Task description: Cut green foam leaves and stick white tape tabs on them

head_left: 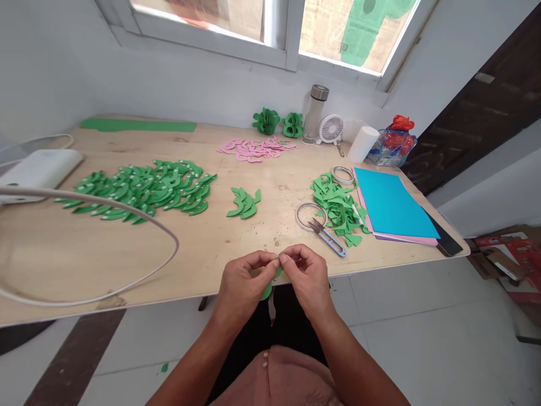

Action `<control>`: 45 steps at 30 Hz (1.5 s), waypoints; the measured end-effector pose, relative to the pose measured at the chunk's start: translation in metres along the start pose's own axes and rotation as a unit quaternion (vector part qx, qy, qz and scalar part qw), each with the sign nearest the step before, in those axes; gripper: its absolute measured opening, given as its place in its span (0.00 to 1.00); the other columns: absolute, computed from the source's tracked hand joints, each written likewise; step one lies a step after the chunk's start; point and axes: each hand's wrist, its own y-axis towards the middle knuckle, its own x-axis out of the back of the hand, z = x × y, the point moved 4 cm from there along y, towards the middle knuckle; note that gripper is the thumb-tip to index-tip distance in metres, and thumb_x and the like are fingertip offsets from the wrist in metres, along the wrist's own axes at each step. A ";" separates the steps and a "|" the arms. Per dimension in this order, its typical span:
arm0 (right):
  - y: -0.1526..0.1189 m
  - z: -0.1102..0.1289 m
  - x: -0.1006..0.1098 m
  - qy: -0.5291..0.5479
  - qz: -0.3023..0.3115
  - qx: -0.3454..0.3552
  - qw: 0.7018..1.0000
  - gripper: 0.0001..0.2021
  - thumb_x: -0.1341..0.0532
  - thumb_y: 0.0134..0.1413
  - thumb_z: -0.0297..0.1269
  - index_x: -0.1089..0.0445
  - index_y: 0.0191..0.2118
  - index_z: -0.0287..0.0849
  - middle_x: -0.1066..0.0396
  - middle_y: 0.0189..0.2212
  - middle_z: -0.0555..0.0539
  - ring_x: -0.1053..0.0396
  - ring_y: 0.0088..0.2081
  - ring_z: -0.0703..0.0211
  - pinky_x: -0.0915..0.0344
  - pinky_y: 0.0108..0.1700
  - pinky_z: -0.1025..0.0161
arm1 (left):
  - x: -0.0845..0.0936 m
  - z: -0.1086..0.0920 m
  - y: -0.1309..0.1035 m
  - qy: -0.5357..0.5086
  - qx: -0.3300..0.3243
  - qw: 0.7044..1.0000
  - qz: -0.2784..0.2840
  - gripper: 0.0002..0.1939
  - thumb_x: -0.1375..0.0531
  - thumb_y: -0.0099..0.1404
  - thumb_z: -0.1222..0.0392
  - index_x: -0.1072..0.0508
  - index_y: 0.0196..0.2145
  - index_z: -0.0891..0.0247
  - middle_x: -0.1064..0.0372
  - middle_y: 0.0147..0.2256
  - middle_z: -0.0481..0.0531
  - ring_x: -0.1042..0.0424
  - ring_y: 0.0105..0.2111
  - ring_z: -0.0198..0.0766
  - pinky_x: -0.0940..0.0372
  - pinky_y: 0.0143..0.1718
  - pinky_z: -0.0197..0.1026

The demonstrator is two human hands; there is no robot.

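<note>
At the table's front edge, my left hand (245, 281) and my right hand (306, 277) meet fingertip to fingertip. Both pinch a small green paper piece (266, 291), mostly hidden behind the fingers. Just beyond them lie several curved green paper cutouts (244, 204) in a small cluster. Blue-handled thread snips (332, 239) rest to the right of my right hand, their blades over a roll of tape (299, 217). A large heap of green cutouts with pale tabs (147, 189) spreads across the left of the table.
Green paper scraps (333, 200) and a second tape roll (343, 175) lie at right, beside blue paper sheets (393, 203). Pink cutouts (253, 149), green paper balls (266, 120), a bottle (314, 115) and a small fan (331, 129) stand behind. A white cable (127, 207) loops at left.
</note>
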 end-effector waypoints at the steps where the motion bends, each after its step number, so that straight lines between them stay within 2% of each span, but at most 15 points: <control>1: 0.000 -0.001 0.000 0.010 -0.005 -0.006 1.000 0.04 0.39 0.47 0.35 0.30 0.28 0.40 0.31 0.23 0.52 0.38 0.23 0.65 0.40 0.27 0.67 | -0.001 -0.001 0.000 -0.004 0.004 1.000 0.003 0.10 0.37 0.53 0.53 0.22 0.27 0.63 0.25 0.25 0.52 0.26 0.31 0.42 0.32 0.31 0.38; 6: 0.002 0.001 0.001 0.076 -0.012 -0.039 0.996 0.05 0.39 0.47 0.36 0.31 0.27 0.40 0.33 0.23 0.52 0.37 0.25 0.64 0.39 0.29 0.66 | 0.000 -0.001 -0.005 -0.034 0.045 0.998 0.015 0.09 0.37 0.52 0.56 0.22 0.29 0.63 0.23 0.30 0.52 0.26 0.32 0.41 0.33 0.34 0.37; 12: 0.010 0.007 0.003 0.068 -0.009 -0.055 0.996 0.06 0.38 0.46 0.37 0.31 0.26 0.40 0.34 0.22 0.53 0.39 0.25 0.65 0.41 0.28 0.67 | 0.003 0.002 -0.008 -0.032 0.065 0.997 0.037 0.09 0.38 0.53 0.54 0.24 0.25 0.63 0.27 0.24 0.48 0.30 0.26 0.35 0.36 0.29 0.34; 17: 0.016 0.012 0.006 0.047 0.014 -0.030 0.998 0.09 0.40 0.50 0.40 0.28 0.31 0.40 0.28 0.27 0.49 0.35 0.29 0.62 0.39 0.31 0.66 | 0.008 0.001 0.000 -0.002 0.052 0.999 0.014 0.11 0.38 0.52 0.53 0.25 0.23 0.64 0.31 0.21 0.47 0.37 0.21 0.33 0.43 0.21 0.32; 20: 0.018 0.010 0.016 0.020 -0.016 -0.009 1.000 0.10 0.42 0.53 0.41 0.27 0.33 0.40 0.26 0.31 0.47 0.33 0.32 0.61 0.38 0.34 0.65 | 0.011 0.004 0.009 -0.013 0.049 0.999 -0.007 0.11 0.37 0.50 0.53 0.24 0.25 0.65 0.30 0.23 0.49 0.36 0.23 0.34 0.43 0.21 0.33; 24: 0.017 0.002 0.028 -0.012 -0.053 0.023 0.998 0.11 0.43 0.54 0.40 0.28 0.33 0.40 0.26 0.31 0.47 0.32 0.33 0.60 0.37 0.36 0.64 | 0.009 0.010 0.025 -0.024 0.035 0.999 -0.010 0.14 0.37 0.50 0.53 0.25 0.32 0.66 0.35 0.19 0.45 0.38 0.21 0.32 0.44 0.22 0.33; 27: 0.015 -0.002 0.034 -0.038 -0.073 0.044 0.996 0.10 0.44 0.55 0.39 0.28 0.34 0.40 0.26 0.32 0.46 0.32 0.34 0.59 0.36 0.36 0.63 | 0.007 0.010 0.043 0.016 -0.001 1.000 -0.024 0.16 0.38 0.50 0.53 0.27 0.36 0.65 0.37 0.17 0.43 0.38 0.20 0.33 0.44 0.22 0.34; 31: 0.013 0.000 0.045 -0.102 -0.108 0.091 0.985 0.11 0.45 0.57 0.38 0.28 0.36 0.40 0.27 0.33 0.46 0.31 0.35 0.58 0.36 0.37 0.63 | 0.003 0.005 0.064 0.132 -0.047 0.989 -0.040 0.17 0.42 0.53 0.52 0.28 0.38 0.64 0.33 0.18 0.45 0.33 0.20 0.36 0.42 0.24 0.36; 37: 0.015 0.001 0.072 -0.245 -0.158 0.197 0.936 0.08 0.46 0.58 0.34 0.30 0.38 0.41 0.28 0.33 0.45 0.32 0.37 0.56 0.35 0.39 0.59 | 0.004 0.001 0.060 0.345 -0.106 0.930 -0.068 0.13 0.47 0.59 0.56 0.27 0.38 0.62 0.28 0.23 0.47 0.29 0.25 0.40 0.39 0.28 0.39; 39: 0.018 -0.001 0.078 -0.304 -0.166 0.228 0.910 0.08 0.46 0.57 0.32 0.31 0.39 0.42 0.28 0.35 0.45 0.33 0.39 0.54 0.36 0.41 0.57 | 0.002 0.003 0.055 0.367 -0.153 0.914 -0.073 0.12 0.48 0.61 0.58 0.28 0.38 0.62 0.28 0.25 0.48 0.29 0.26 0.40 0.38 0.29 0.40; 41: 0.021 -0.003 0.081 -0.361 -0.162 0.253 0.883 0.08 0.45 0.57 0.32 0.32 0.41 0.41 0.28 0.36 0.44 0.34 0.40 0.52 0.37 0.43 0.55 | -0.002 0.003 0.049 0.377 -0.228 0.895 -0.066 0.11 0.48 0.62 0.59 0.28 0.37 0.62 0.27 0.28 0.50 0.28 0.30 0.40 0.36 0.33 0.40; 43: 0.024 -0.006 0.082 -0.408 -0.152 0.266 0.860 0.09 0.44 0.57 0.32 0.32 0.44 0.41 0.28 0.38 0.43 0.35 0.41 0.51 0.38 0.43 0.54 | -0.006 0.003 0.045 0.385 -0.302 0.871 -0.056 0.09 0.48 0.63 0.60 0.28 0.36 0.62 0.27 0.32 0.53 0.28 0.35 0.42 0.36 0.37 0.43; 45: 0.028 -0.008 0.082 -0.443 -0.139 0.269 0.844 0.10 0.43 0.57 0.33 0.33 0.45 0.41 0.28 0.39 0.42 0.35 0.42 0.50 0.39 0.43 0.54 | -0.009 0.003 0.043 0.391 -0.347 0.851 -0.055 0.09 0.47 0.63 0.60 0.28 0.37 0.63 0.28 0.35 0.55 0.29 0.38 0.44 0.36 0.39 0.45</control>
